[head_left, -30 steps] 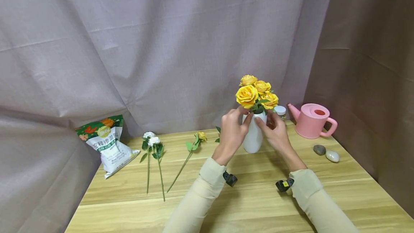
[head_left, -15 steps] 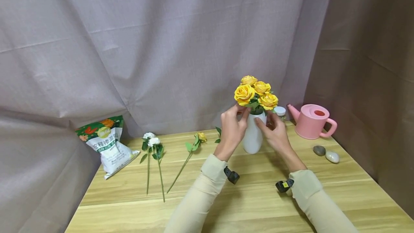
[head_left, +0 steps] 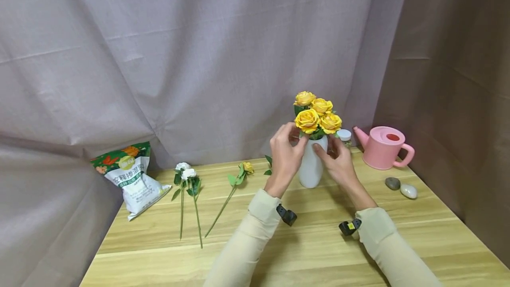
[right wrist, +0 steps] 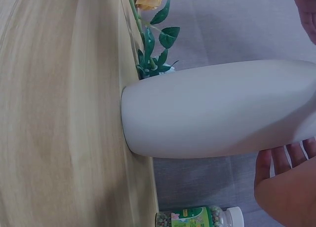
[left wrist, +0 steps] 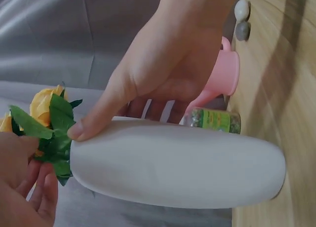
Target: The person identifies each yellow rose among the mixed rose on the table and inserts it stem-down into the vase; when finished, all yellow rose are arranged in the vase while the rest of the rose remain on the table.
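Pinching green leaves (left wrist: 59,147) below four yellow roses (head_left: 320,108) with left hand (head_left: 286,152), gripping one tall white vase (head_left: 311,165) with right hand (head_left: 339,161), hiding stems

Open bench (head_left: 314,260) in front of white vase (head_left: 311,169), between forearms (head_left: 243,242); room to slide in low at vase foot
Vase mouth hemmed in: left hand (head_left: 285,156) one side, right hand (head_left: 340,160) other, yellow roses (head_left: 320,107) crowding above
Past right hand, capped jar (head_left: 344,135), then pink watering can (head_left: 382,149), block way; two stones (head_left: 392,184) lie low before can
Left of left hand, leafy sprig (head_left: 269,160), part hidden, and loose yellow rose (head_left: 248,167) lie low, passable from above
Further left, white flowers (head_left: 189,174), then taller bag (head_left: 137,185); curtain (head_left: 223,65) walls off rear
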The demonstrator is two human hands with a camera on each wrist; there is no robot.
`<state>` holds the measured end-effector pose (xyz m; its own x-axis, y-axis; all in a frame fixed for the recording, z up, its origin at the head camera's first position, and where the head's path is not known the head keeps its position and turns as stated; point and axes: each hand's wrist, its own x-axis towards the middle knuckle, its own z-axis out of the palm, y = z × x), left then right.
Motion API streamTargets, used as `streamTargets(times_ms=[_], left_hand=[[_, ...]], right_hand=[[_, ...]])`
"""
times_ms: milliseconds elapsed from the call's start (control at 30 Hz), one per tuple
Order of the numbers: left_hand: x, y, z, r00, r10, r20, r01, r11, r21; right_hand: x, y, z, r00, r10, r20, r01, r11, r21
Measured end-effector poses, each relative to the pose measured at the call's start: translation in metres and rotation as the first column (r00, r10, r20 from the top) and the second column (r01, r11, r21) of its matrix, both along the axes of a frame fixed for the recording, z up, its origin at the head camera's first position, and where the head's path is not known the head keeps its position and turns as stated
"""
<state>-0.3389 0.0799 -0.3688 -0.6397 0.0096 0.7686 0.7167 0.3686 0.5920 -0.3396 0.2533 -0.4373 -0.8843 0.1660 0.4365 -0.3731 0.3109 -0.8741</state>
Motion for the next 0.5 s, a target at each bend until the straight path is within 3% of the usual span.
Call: streamTargets(times_ms=[233,500], left_hand=[[-0.003,0.007,-0.004,0.999,0.045,0.005,-0.044,0.998,-0.034],[-0.004,0.011,-0.005,0.993,0.084,0.084,-0.076,0.992,-0.096]], right_hand=[[0.02,-0.01,0.022,1.0,0.01,-0.029,-0.01,1.0,0.001],[0.022,-0.011,0.026,1.0,0.026,-0.015,-0.026,1.0,-0.013]])
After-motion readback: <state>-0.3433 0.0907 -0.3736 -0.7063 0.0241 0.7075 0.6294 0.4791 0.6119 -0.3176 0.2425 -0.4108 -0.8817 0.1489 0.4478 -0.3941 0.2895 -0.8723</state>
